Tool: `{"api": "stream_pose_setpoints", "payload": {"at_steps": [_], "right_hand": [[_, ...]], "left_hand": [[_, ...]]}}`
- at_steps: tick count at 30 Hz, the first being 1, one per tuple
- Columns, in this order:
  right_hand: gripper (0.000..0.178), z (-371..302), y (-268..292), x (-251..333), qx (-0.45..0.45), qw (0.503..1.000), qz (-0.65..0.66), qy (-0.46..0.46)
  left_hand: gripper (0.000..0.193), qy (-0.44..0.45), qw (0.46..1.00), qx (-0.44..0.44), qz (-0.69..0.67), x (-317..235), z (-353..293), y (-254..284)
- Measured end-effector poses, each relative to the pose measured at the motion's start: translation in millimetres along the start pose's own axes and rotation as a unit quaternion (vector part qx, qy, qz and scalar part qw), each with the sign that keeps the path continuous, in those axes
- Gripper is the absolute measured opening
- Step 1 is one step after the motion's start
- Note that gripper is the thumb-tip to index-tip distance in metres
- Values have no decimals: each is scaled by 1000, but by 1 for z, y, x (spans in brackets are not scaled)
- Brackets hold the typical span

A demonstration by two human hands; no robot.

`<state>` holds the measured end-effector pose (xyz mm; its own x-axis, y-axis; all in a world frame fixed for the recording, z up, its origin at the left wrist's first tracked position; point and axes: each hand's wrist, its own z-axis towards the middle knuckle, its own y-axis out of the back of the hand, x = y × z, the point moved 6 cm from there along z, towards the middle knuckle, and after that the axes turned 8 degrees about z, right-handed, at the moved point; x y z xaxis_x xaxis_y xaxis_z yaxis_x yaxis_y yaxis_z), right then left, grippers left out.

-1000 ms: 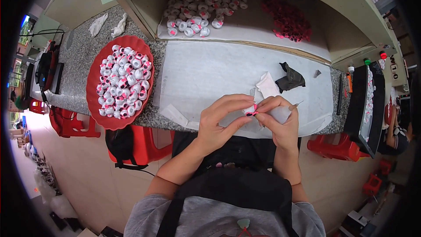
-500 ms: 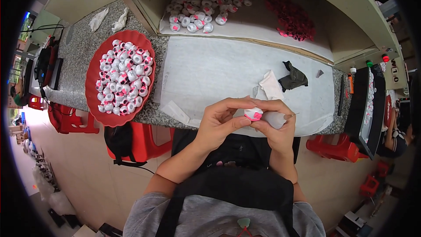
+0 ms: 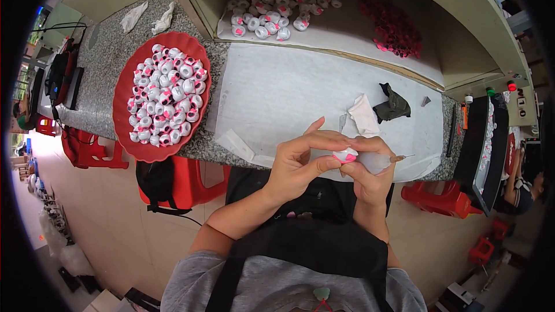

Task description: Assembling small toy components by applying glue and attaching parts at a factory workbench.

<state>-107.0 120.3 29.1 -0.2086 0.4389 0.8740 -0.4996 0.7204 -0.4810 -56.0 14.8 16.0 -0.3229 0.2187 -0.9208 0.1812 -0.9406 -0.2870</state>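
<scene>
Just over the near edge of the papered worktop, my left hand pinches a small rounded white piece with a pink patch between thumb and fingers. My right thumb and fingertips touch the same piece from the other side. Tucked in the palm of my right hand is a translucent squeeze bottle, its thin needle tip pointing right, away from the piece. A red scalloped tray to the left holds many similar white and pink pieces.
White paper covers the worktop. On it lie a white cloth, a dark cloth and a small grey scrap. Under the shelf sit heaped white pieces and dark pink pieces. Red stools stand below.
Both hands have shifted slightly right with the piece and bottle. A left finger has lifted outward, and the bottle's needle shows more plainly at the right.
</scene>
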Motion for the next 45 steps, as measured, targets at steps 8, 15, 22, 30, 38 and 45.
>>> {"api": "stream_pose_setpoints", "payload": {"at_steps": [8, 15, 22, 30, 38, 45], "right_hand": [[26, 0, 10, -4, -15, 1000, 2, 3], [28, 6, -2, -1, 0, 1000, 0, -11], [28, 4, -3, -4, -16, 1000, 25, 3], [26, 2, -5, -5, -25, 998, 61, 6], [27, 2, -6, -8, -15, 997, 77, -1], [26, 5, -3, -5, -8, 998, 55, -31]], "left_hand": [[20, 30, 999, 29, 3, 1, 4, -2], [25, -23, 997, -30, 64, -6, 0, -1], [25, -34, 994, -61, 85, -7, -3, -3], [24, -33, 993, -73, 86, -10, -4, -3], [24, -24, 994, -71, 76, -9, -5, -3], [23, 38, 996, -42, -70, -2, -2, -8]]}}
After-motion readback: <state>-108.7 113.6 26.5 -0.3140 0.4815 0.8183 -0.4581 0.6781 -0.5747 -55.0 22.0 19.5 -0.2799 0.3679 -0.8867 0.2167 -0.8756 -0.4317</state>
